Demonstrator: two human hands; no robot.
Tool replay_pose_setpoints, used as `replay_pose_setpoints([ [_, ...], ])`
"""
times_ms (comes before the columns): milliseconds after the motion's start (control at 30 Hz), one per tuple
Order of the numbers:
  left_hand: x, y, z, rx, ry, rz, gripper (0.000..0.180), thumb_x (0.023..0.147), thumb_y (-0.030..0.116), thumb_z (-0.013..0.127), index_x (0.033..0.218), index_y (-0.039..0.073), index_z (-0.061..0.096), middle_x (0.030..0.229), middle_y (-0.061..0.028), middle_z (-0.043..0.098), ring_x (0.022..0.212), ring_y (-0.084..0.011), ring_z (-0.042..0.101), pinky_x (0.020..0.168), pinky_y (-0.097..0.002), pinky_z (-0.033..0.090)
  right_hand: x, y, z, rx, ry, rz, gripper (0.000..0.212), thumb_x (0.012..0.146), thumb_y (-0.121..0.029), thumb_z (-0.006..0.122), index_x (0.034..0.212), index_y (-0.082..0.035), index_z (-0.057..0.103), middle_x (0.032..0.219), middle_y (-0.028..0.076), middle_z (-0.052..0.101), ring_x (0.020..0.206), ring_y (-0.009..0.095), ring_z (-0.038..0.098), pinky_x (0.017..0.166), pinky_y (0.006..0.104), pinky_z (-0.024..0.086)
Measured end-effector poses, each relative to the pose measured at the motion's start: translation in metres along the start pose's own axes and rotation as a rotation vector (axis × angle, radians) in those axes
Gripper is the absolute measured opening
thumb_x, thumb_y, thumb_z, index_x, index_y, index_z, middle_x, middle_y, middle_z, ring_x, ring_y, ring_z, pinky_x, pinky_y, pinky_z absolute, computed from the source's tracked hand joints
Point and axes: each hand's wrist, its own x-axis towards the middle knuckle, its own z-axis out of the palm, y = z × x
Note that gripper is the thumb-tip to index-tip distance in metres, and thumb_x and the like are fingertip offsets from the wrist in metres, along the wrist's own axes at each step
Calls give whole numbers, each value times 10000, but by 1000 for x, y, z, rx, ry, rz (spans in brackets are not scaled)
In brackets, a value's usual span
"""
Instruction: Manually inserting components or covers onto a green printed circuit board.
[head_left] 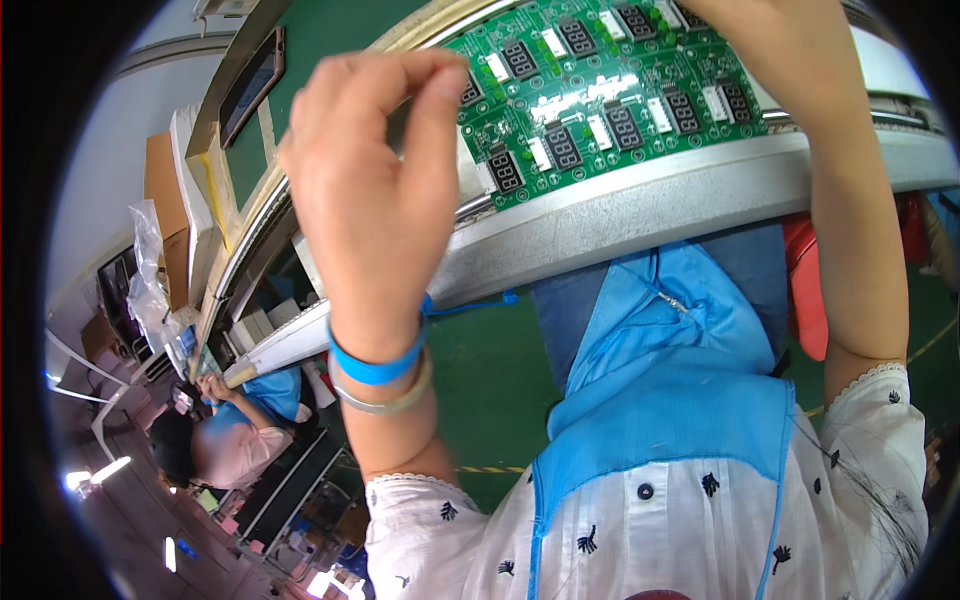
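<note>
A green circuit board panel lies across the rails at the top of the head view. It carries rows of black digit displays and white connectors. Over the panel's left end, my left hand is raised with thumb and forefinger pinched together; anything between them is too small or hidden to make out. A blue wristband with a cord circles that wrist. My right hand reaches over the panel's far right part, its fingers cut off by the picture's upper edge.
A pale metal rail runs along the near side of the panel. Left of my hand, a dark-screened device rests beyond the line's edge. Cardboard and a clear plastic bag stand farther left, and a co-worker sits beyond.
</note>
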Motion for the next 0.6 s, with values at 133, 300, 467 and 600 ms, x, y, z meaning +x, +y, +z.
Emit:
replay_pose_setpoints([
  [133,53,8,-6,30,-6,-53,145,919,99,762,1034,11,770,971,-71,754,879,-113,661,811,-260,507,48,-2,-4,-144,-37,-110,184,913,-116,694,984,47,738,804,74,704,713,120,601,655,274,483],
  [300,126,-18,23,45,-38,-17,202,914,178,686,995,11,767,957,-194,747,864,-334,718,767,-380,551,127,16,8,-346,-174,-347,188,888,-117,695,980,35,757,865,172,745,769,255,711,730,358,562],
  [467,188,-40,28,-31,-372,-155,230,910,254,664,1017,95,791,1026,-197,748,997,-382,703,866,-494,513,162,22,30,-629,-324,-282,199,855,-153,706,992,-32,786,971,219,742,885,354,724,808,427,577],
  [600,181,-46,72,415,-184,-221,236,881,298,689,1010,136,803,1034,-178,753,1047,-383,695,905,-558,457,170,26,52,-753,-448,-160,208,862,-214,695,998,-91,793,1006,213,740,977,389,711,855,461,570],
])
